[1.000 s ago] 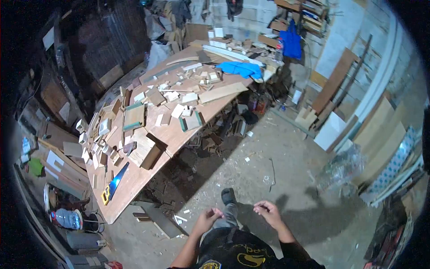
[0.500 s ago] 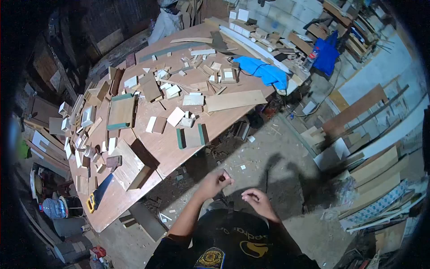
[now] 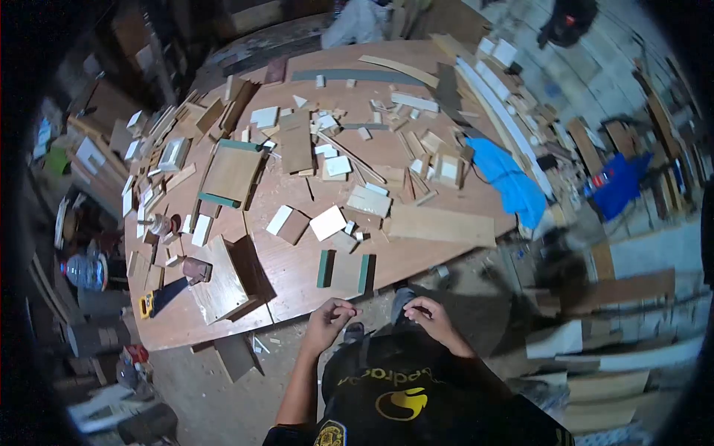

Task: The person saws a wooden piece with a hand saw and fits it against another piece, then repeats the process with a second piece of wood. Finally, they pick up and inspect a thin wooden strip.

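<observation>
Both of my hands are raised in front of my body, just off the table's near edge. My left hand [image 3: 330, 324] has its fingers curled in toward the thumb, and nothing shows between them. Fingers also bent inward, my right hand [image 3: 433, 321] faces it across a gap, with no object visible in it. Closest to both hands is a small wooden piece with two green side strips [image 3: 346, 273], lying on the table [image 3: 297, 260] near its edge. Neither hand touches it.
A wooden box [image 3: 222, 282], a mallet-like block [image 3: 196, 270] and a yellow-handled saw [image 3: 147, 303] lie at the table's left. A green-edged wooden panel [image 3: 232, 175], several offcuts, a long board [image 3: 442, 225] and a blue cloth [image 3: 506, 182] lie farther back. Boards [image 3: 617, 386] are stacked at right.
The view has turned and come closer to the table, so the green-stripped piece now sits just beyond my hands. My hands stay raised, fingers curled. Nothing on the table has visibly moved.
</observation>
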Motion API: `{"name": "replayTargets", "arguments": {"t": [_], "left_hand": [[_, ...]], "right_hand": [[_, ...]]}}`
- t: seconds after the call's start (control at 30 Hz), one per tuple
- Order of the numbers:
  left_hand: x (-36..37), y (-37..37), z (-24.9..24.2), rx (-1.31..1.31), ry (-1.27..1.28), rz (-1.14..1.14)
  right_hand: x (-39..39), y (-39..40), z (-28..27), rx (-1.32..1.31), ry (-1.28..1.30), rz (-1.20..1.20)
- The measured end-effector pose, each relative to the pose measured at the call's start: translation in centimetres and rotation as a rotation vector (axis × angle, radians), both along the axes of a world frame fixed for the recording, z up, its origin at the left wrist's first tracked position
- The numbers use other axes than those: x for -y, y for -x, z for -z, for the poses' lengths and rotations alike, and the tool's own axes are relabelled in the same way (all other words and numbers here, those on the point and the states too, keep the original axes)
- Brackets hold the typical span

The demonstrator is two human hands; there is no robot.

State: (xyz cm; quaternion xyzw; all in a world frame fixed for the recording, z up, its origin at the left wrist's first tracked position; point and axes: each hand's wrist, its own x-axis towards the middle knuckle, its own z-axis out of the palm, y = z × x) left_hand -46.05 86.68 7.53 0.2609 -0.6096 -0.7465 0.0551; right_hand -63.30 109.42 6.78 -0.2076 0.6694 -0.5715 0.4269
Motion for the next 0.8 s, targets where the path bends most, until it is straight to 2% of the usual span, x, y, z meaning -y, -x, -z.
{"name": "replayTargets", "arguments": {"t": [0.07, 0.17, 0.2, 0.27, 0.33, 0.4, 0.53, 0.6, 0.73, 0.8], "left_hand": [[0.2, 2.6, 0.1, -0.035, 0.06, -0.056], [-0.7, 6.9, -0.5, -0.035, -0.028, -0.267], [-0.4, 8.5, -1.0, 0.0, -0.068, -0.35], [-0.8, 11.4, -1.0, -0.07, -0.052, -0.47], [-1.2, 15.0, -1.4, -0.02, -0.107, -0.568], [-1.2, 17.9, -1.4, 0.087, -0.1, -0.57], [-0.2, 22.6, -2.7, -0.02, -0.049, -0.522], [0.8, 24.3, -3.3, -0.021, -0.049, -0.557], [2.2, 26.1, -2.8, -0.046, -0.192, -0.649], [3.0, 27.2, -2.3, -0.194, -0.244, -0.66]], "right_hand": [[2.5, 4.5, 1.6, -0.034, 0.013, -0.093], [6.8, 12.4, 2.2, -0.175, -0.065, -0.361], [8.5, 14.9, 1.3, -0.222, 0.017, -0.405], [11.3, 19.5, 0.4, -0.065, 0.028, -0.427], [13.8, 23.1, 0.0, -0.003, 0.084, -0.464], [15.8, 25.2, 0.7, -0.104, 0.07, -0.489], [18.4, 27.8, 1.1, -0.084, 0.057, -0.544], [19.5, 30.0, 2.1, -0.115, 0.145, -0.572], [22.9, 37.5, 3.7, -0.288, 0.092, -0.506], [24.8, 42.9, 9.7, -0.306, 0.005, -0.436]]}}
